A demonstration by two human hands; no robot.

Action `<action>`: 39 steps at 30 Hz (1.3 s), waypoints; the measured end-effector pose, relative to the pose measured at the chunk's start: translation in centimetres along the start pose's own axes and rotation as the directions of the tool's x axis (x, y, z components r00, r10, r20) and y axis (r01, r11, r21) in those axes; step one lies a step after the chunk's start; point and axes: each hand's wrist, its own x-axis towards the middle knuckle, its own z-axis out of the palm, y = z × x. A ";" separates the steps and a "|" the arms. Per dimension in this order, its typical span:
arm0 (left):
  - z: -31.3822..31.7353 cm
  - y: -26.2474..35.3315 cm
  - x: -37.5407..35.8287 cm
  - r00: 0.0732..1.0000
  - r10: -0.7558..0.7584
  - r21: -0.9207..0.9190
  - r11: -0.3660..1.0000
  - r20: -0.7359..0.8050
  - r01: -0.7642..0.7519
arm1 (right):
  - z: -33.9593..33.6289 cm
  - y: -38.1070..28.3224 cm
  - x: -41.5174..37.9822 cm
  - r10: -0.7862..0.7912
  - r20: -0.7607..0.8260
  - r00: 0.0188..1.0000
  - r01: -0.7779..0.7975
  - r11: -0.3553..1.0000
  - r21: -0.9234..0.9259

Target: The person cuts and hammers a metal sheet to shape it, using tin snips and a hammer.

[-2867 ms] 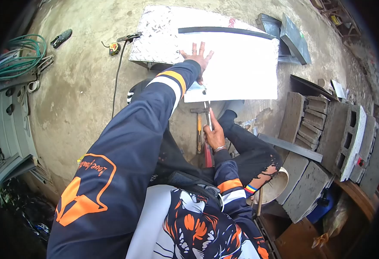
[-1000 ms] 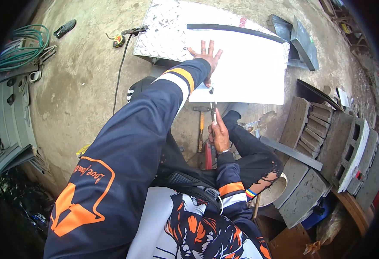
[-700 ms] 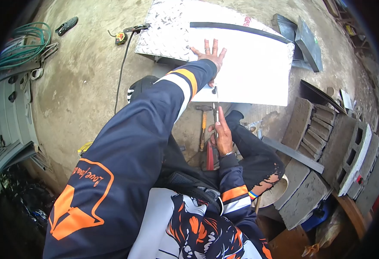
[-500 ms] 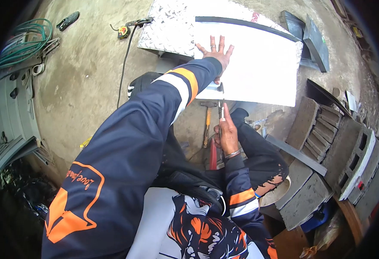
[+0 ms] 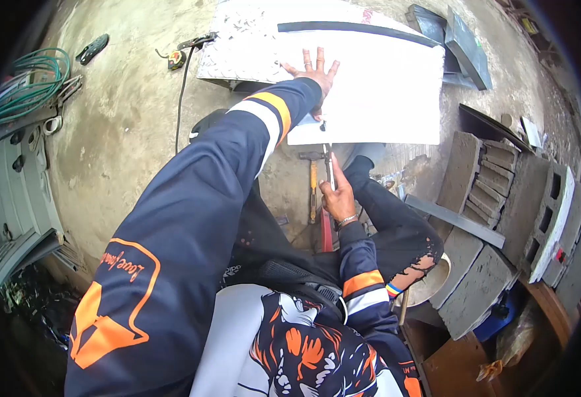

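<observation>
My left hand (image 5: 317, 76) lies with fingers spread on a bright white sheet (image 5: 383, 92). A dark strip (image 5: 356, 30) lies along the sheet's far side. Below the sheet's near edge, my right hand (image 5: 338, 193) is wrapped round a slim metal tool (image 5: 329, 159), whose dark tip reaches over that edge close to my left wrist. Glare hides any marks on the sheet. Just left of my right hand, a hammer (image 5: 313, 178) with a yellow-orange handle rests on the floor, and a red-handled tool (image 5: 327, 231) lies nearer my lap.
A tape measure (image 5: 176, 60) and a black cable (image 5: 184, 99) are on the floor at the left. Grey concrete blocks (image 5: 465, 291) are piled at the right, with a metal bar (image 5: 456, 221) across them. Metal pieces (image 5: 465, 49) stand at the back right. A green hose (image 5: 36, 86) is far left.
The view has shifted, so the sheet and floor items appear further up and left. My left hand stays spread on the sheet, and my right hand still grips the tool.
</observation>
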 end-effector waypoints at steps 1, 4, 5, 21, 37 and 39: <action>0.2 -0.2 0.0 1.000 0.006 -0.008 1.000 -0.001 -0.006 | -0.3 -0.7 -0.4 -0.001 -0.011 1.000 0.001 1.000 0.000; -0.1 0.0 0.0 1.000 0.005 -0.011 1.000 -0.002 -0.005 | -1.1 -1.3 -0.8 0.090 0.012 0.996 -0.091 0.991 0.094; -0.2 -0.1 0.0 1.000 -0.003 -0.001 1.000 0.008 0.003 | -1.2 -1.3 -1.0 0.147 0.020 0.989 -0.148 0.979 0.143; -0.8 0.0 0.1 0.999 -0.029 -0.007 1.000 0.046 0.029 | -1.5 -2.4 -0.2 0.235 0.028 0.971 -0.233 0.927 0.294; -0.7 0.1 0.0 0.999 -0.020 0.008 1.000 0.027 0.020 | -1.5 -2.1 -0.4 0.225 0.028 0.974 -0.223 0.933 0.283; -0.9 0.2 -0.1 0.999 -0.019 0.001 1.000 0.039 0.019 | -1.4 -2.1 -0.2 0.223 0.026 0.975 -0.221 0.936 0.272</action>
